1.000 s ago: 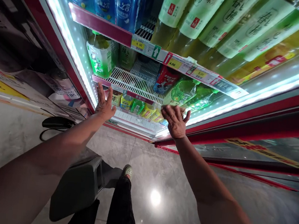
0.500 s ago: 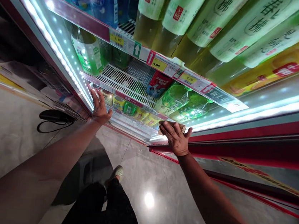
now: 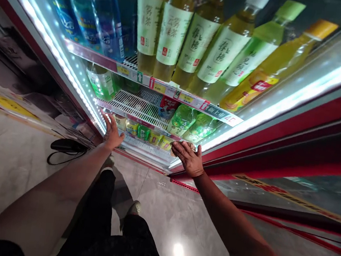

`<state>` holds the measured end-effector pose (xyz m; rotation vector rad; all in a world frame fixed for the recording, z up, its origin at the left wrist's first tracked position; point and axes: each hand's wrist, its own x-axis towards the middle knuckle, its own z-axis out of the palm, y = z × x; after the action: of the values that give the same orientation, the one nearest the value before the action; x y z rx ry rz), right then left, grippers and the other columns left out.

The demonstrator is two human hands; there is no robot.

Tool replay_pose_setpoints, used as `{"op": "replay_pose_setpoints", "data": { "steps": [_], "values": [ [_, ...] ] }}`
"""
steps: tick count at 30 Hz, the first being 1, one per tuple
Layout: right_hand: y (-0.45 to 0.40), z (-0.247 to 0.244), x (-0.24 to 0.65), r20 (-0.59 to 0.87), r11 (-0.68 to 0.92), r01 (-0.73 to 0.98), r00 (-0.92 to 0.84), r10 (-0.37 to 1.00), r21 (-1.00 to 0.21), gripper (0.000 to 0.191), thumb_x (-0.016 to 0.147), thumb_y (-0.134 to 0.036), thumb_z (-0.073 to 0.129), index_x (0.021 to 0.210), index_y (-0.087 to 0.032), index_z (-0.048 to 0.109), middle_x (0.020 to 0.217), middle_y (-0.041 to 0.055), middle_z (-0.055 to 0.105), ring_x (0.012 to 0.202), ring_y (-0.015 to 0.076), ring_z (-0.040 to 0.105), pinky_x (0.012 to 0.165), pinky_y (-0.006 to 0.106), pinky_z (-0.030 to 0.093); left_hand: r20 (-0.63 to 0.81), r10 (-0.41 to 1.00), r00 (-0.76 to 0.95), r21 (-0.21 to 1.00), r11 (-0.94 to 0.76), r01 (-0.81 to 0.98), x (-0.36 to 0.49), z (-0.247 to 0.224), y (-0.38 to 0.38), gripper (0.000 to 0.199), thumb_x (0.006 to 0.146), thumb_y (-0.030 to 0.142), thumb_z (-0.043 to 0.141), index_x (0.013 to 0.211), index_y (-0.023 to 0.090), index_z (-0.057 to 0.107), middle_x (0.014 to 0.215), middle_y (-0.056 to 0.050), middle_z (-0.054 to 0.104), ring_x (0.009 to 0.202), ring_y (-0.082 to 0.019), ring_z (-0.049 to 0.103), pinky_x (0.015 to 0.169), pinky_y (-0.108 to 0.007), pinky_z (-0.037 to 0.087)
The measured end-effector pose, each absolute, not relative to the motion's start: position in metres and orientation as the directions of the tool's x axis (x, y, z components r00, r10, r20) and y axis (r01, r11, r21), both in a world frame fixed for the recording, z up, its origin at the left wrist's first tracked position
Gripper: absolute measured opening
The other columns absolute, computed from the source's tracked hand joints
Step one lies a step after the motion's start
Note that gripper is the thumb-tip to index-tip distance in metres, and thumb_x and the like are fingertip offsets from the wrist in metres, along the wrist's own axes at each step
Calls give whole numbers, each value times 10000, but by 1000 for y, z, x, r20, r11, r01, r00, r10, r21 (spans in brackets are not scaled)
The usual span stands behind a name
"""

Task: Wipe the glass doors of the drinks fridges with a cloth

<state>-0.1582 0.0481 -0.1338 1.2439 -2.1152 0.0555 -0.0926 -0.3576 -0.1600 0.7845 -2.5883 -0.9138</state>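
Note:
My left hand [image 3: 113, 133] has its fingers spread at the left edge of a lit drinks cooler, by the lower shelf [image 3: 142, 121], and holds nothing. At the cooler's right side, my right hand [image 3: 188, 159] presses a crumpled brown cloth [image 3: 190, 146] under its fingers. Small yellow and green packs [image 3: 143, 132] stand between the two hands, further down in the cooler. Just above my right hand lean green bottles [image 3: 183, 119], beside a red and blue pack [image 3: 167, 107].
Tea bottles [image 3: 195, 44] and blue bottles [image 3: 103, 26] fill the upper shelf. The red door frame [image 3: 294, 146] extends right. A black strapped object [image 3: 68, 146] lies on the floor [image 3: 155, 208] at left; my legs are below.
The view has shifted, showing more of the upper bottles and both legs. My right hand and the cloth appear further left; my left hand stays at the cooler's left edge.

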Motion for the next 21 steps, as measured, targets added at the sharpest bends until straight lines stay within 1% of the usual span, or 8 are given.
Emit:
{"op": "replay_pose_setpoints", "data": {
  "steps": [4,6,8,10,13,17,19,21],
  "values": [
    [68,-129,-158,576,550,-797,-333,-746,252,492,1118,-247,290,1576,-394,393,1442,-99,643,1605,41,118,1291,466,-200,33,-617,-786,684,587,-432,-97,-158,-332,1219,737,179,713,1639,16,-90,1697,-262,-217,1604,-364,-89,1282,-529,236],
    [70,-127,-158,621,602,-766,-364,-694,224,496,1118,-252,316,1581,-422,368,1437,-101,646,1603,70,163,1281,499,-212,29,-585,-811,684,603,-410,-96,-163,-317,1219,722,182,722,1624,-40,-67,1683,-305,-208,1593,-363,-137,1298,-510,173],
    [67,-128,-156,656,665,-723,-413,-632,186,514,1106,-236,364,1569,-460,374,1453,-105,633,1600,114,213,1266,526,-228,37,-541,-840,690,622,-371,-92,-172,-303,1210,716,177,717,1616,-67,-55,1671,-316,-229,1589,-343,-161,1307,-453,139],
    [62,-135,-154,646,686,-711,-451,-616,157,526,1097,-223,375,1565,-464,384,1473,-104,618,1593,130,245,1267,519,-225,44,-497,-867,699,635,-329,-86,-182,-293,1202,710,170,706,1625,-46,-43,1674,-294,-242,1590,-322,-167,1309,-424,115],
    [59,-152,-147,592,666,-734,-482,-646,130,523,1094,-221,349,1566,-440,398,1484,-92,615,1576,118,284,1283,499,-198,41,-444,-895,721,633,-281,-81,-196,-285,1193,708,174,698,1643,-1,-22,1686,-274,-231,1598,-323,-120,1306,-419,141],
    [59,-162,-136,582,689,-718,-519,-626,102,492,1091,-233,374,1528,-443,463,1456,-77,644,1540,137,364,1280,524,-184,58,-395,-917,748,625,-222,-82,-206,-287,1210,719,184,702,1642,12,-62,1660,-267,-307,1564,-312,-222,1303,-445,126],
    [60,-159,-131,589,730,-681,-566,-577,62,485,1086,-236,397,1506,-457,492,1436,-70,662,1524,161,398,1278,546,-172,64,-378,-923,758,620,-201,-83,-210,-289,1209,739,190,699,1637,9,-90,1643,-269,-341,1553,-312,-243,1301,-447,123],
    [60,-155,-128,580,809,-587,-669,-465,-29,489,1074,-238,428,1482,-496,511,1430,-80,666,1529,180,396,1276,561,-166,64,-359,-931,766,615,-184,-82,-213,-290,1188,771,193,685,1636,16,-109,1626,-272,-371,1561,-324,-215,1299,-452,135]
  ]
}}
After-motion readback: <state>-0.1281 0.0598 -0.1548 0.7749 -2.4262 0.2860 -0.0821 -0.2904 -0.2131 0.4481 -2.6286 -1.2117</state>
